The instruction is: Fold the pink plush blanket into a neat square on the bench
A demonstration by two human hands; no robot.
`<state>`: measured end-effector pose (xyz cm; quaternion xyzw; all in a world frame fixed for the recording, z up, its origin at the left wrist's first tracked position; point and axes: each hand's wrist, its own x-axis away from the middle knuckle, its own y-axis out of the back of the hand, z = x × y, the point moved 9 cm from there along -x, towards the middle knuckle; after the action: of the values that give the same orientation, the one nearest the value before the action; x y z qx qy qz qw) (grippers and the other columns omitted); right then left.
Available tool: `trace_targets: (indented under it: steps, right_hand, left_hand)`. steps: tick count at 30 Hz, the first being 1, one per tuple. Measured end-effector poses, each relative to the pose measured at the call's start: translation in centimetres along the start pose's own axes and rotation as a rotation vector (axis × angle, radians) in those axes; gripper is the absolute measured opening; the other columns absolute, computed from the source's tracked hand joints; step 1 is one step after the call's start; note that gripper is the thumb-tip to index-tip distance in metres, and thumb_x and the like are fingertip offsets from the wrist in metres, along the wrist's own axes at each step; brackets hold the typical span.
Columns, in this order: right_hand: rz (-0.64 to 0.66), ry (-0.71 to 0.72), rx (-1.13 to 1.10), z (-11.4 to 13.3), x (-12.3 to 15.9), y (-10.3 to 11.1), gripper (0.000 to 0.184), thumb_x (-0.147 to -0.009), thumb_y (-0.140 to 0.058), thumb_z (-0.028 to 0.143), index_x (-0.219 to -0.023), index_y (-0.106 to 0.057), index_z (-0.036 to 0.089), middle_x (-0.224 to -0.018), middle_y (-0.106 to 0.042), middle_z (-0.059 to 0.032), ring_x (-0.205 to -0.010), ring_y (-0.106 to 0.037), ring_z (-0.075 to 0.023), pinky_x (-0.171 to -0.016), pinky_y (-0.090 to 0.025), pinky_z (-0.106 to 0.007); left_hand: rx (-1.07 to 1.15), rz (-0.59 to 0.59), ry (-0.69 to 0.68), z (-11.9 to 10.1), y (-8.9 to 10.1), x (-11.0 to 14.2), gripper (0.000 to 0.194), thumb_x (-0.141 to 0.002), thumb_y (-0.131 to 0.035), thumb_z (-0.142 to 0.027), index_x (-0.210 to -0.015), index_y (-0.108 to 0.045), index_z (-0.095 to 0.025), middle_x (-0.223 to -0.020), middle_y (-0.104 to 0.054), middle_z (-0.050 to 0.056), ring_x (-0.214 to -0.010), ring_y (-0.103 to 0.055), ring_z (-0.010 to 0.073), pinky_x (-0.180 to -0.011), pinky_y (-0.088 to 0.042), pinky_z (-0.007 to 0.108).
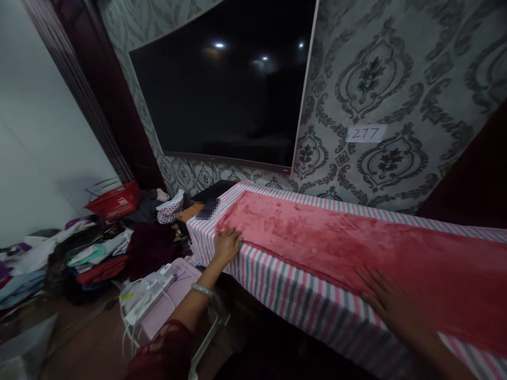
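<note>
A folded, plush red blanket [301, 227] lies long and flat over a striped cloth [273, 277] that covers the table. At the blanket's near left corner rests my left hand [227, 245], palm down, fingers stretched over its edge; a pale bangle circles that wrist. Farther right, my right hand [390, 298] lies on the blanket near its front edge with fingers spread, slightly blurred. Neither hand grips anything that I can see. Toward the right, the blanket runs out of view.
A dark television [225, 84] hangs on the patterned wall behind. On the left are a red basket [114, 199], piled clothes [95, 258] and a white power strip [149, 301] with loose cables. A paper marked 277 [366, 133] is on the wall.
</note>
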<state>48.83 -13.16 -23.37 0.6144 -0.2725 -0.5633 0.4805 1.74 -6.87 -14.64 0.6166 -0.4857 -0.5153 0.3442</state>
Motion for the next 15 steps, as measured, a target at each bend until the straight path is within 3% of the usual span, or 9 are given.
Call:
trace_targets:
  steps: [2,5,7,10,15]
  right_hand:
    - [0.004,0.012,-0.003,-0.2,0.9,-0.7,0.062,-0.093,-0.031,0.057,-0.146,-0.048,0.030,-0.153,-0.045,-0.0067,-0.140,-0.042,-0.0307,-0.108,-0.041,-0.057]
    - [0.010,0.007,-0.005,-0.9,1.2,-0.8,0.061,-0.092,-0.033,0.057,-0.147,-0.046,0.032,-0.154,-0.043,-0.0057,-0.142,-0.040,-0.0308,-0.109,-0.040,-0.058]
    - [0.015,0.000,-0.008,-1.1,1.1,-0.7,0.061,-0.092,-0.033,0.056,-0.148,-0.044,0.034,-0.155,-0.042,-0.0049,-0.142,-0.039,-0.0305,-0.108,-0.040,-0.058]
    - [-0.001,-0.003,-0.008,-0.9,1.0,-0.6,0.061,-0.092,-0.034,0.056,-0.149,-0.043,0.035,-0.155,-0.042,-0.0037,-0.141,-0.040,-0.0300,-0.108,-0.041,-0.057]
    - [-0.004,-0.003,-0.022,-0.9,1.3,-0.8,0.061,-0.093,-0.034,0.056,-0.150,-0.042,0.036,-0.155,-0.041,-0.0022,-0.142,-0.040,-0.0293,-0.110,-0.040,-0.057]
  left_hand:
    - [0.052,-0.071,0.091,1.6,1.7,-1.6,0.037,-0.096,-0.041,-0.032,-0.116,-0.071,-0.024,-0.139,-0.060,0.010,-0.129,-0.051,0.0306,-0.106,-0.038,0.050]
    - [0.137,-0.088,0.234,4.5,2.8,-5.0,0.039,-0.092,-0.046,-0.028,-0.124,-0.066,-0.020,-0.139,-0.059,0.013,-0.130,-0.049,0.0308,-0.107,-0.037,0.045]
    - [0.184,-0.037,0.303,6.4,2.3,-7.5,0.042,-0.090,-0.050,-0.029,-0.128,-0.062,-0.016,-0.132,-0.063,0.016,-0.128,-0.052,0.0304,-0.105,-0.039,0.041]
    - [0.262,0.067,0.390,8.9,0.7,-10.7,0.037,-0.089,-0.052,-0.035,-0.116,-0.066,-0.015,-0.112,-0.072,0.015,-0.112,-0.064,0.0283,-0.093,-0.048,0.035]
    - [0.423,0.177,0.458,11.1,-1.5,-13.0,0.024,-0.084,-0.061,-0.041,-0.087,-0.070,-0.019,-0.078,-0.073,0.008,-0.084,-0.071,0.0270,-0.076,-0.054,0.035]
